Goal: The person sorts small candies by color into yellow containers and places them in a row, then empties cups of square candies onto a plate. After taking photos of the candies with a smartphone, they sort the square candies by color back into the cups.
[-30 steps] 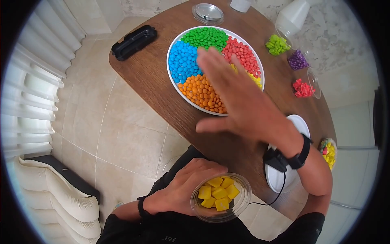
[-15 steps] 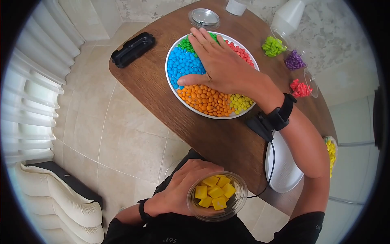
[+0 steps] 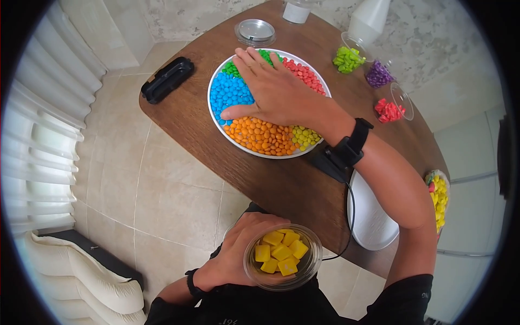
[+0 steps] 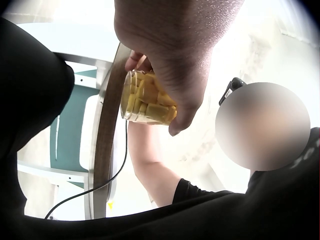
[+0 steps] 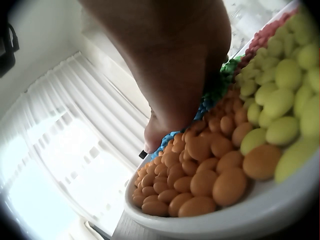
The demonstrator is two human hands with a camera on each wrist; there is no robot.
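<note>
My left hand (image 3: 238,244) grips a clear plastic jar (image 3: 316,260) at the table's near edge. Yellow square candies (image 3: 280,252) show through its open top, and in the left wrist view the thumb curls against its wall. Over a big round white plate (image 3: 260,156) my right hand (image 3: 271,89) is spread flat, palm down, thumb apart. Button candies lie on that plate sorted by colour: blue (image 3: 227,92), green (image 3: 231,69), red (image 3: 304,75), yellow (image 3: 306,138) and orange (image 3: 257,132). The palm hides the plate's centre; in the right wrist view the fingers hang close over the candies.
A white oval plate (image 3: 368,216) lies under my right forearm, beside a black cable (image 3: 353,216). Green (image 3: 348,59), purple (image 3: 379,75) and pinkish-red (image 3: 389,110) pieces sit along the far right edge, near a pack of yellow pieces (image 3: 440,200). A black tray (image 3: 168,80) occupies the left corner.
My right hand has come down from a blurred raised position and now lies flat over the candy plate. The left hand still holds the jar. The head view has shifted slightly.
</note>
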